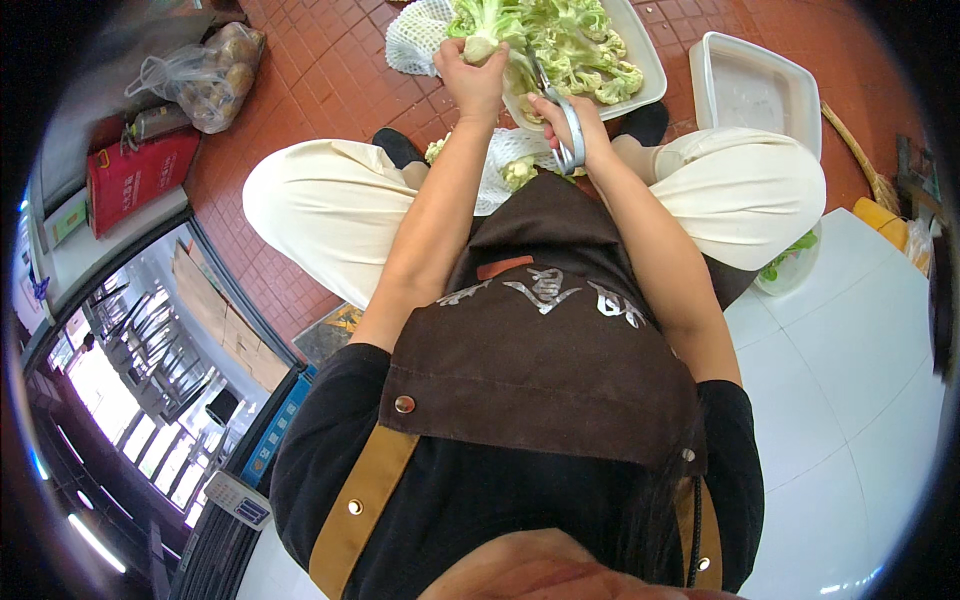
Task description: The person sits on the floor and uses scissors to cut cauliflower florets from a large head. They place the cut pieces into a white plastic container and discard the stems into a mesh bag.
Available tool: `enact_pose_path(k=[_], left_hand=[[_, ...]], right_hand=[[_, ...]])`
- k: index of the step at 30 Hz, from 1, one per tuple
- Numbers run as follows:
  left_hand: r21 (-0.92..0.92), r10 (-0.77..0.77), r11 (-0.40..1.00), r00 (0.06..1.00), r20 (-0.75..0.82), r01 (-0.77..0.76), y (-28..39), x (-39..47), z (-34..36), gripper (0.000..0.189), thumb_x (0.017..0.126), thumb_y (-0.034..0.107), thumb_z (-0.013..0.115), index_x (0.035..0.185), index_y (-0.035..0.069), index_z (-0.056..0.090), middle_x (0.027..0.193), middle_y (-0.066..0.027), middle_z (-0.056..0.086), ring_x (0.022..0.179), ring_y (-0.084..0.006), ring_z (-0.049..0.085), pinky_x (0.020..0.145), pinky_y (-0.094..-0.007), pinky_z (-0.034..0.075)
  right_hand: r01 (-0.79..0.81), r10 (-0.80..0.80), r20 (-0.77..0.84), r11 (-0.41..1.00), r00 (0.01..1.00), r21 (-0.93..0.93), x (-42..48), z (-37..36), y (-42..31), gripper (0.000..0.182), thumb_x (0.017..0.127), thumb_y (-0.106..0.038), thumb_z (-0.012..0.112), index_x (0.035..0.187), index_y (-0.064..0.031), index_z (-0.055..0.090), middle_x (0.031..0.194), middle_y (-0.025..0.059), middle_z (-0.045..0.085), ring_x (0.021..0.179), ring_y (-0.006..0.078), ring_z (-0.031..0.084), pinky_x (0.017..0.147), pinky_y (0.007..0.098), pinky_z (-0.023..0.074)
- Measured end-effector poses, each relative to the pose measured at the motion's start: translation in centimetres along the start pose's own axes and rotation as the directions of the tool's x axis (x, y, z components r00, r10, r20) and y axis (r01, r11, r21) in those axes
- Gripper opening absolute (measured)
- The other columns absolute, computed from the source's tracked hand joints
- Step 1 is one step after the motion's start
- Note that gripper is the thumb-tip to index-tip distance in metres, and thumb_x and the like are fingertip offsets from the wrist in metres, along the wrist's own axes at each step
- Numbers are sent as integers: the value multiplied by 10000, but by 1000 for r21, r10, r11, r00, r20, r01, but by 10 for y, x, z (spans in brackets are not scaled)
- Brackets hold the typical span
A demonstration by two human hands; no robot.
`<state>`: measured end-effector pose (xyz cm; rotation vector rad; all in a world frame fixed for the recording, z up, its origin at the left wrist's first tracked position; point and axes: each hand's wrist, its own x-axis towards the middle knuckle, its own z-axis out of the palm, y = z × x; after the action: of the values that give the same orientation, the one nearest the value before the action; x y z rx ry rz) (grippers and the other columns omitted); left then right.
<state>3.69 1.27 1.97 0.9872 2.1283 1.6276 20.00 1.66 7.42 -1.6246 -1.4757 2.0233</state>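
Observation:
My left hand (474, 82) grips the thick stem of a cauliflower head (486, 37) at the top of the view. Just to its right, my right hand (577, 131) has its fingers around the handles of metal scissors (568, 124), whose blades point up toward the cauliflower. Cut cauliflower florets (600, 64) lie in a white plastic tub (654, 71) beyond my right hand. White foam netting (491, 176) with a cauliflower piece (519, 172) lies on the floor between my knees. More foam netting (416, 37) is left of the tub.
A white plastic bin (808, 97) stands at the upper right, near a straw broom (862, 161). A plastic bag of round produce (217, 79) and a red bag (142, 180) are at the left. A bowl with green leaves (787, 262) sits beside my right knee.

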Motion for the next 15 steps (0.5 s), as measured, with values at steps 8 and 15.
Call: enact_pose_path(k=[8,15], left_hand=[[-350,-209,922,973,-93,165,-35,16,5,451,737,107,757,997,5,403,988,-120,478,863,-189,535,685,-314,505],[-386,-305,892,943,-130,235,-21,12,11,479,741,114,756,1003,-8,373,1004,-132,476,854,-194,544,662,-309,524]], right_hand=[[-157,36,288,901,957,406,-29,5,7,431,850,-468,593,971,-55,566,638,-38,448,521,67,405,475,198,334],[-252,140,311,901,940,353,-24,16,6,430,888,-500,524,982,-80,541,636,-49,446,540,57,398,497,195,324]])
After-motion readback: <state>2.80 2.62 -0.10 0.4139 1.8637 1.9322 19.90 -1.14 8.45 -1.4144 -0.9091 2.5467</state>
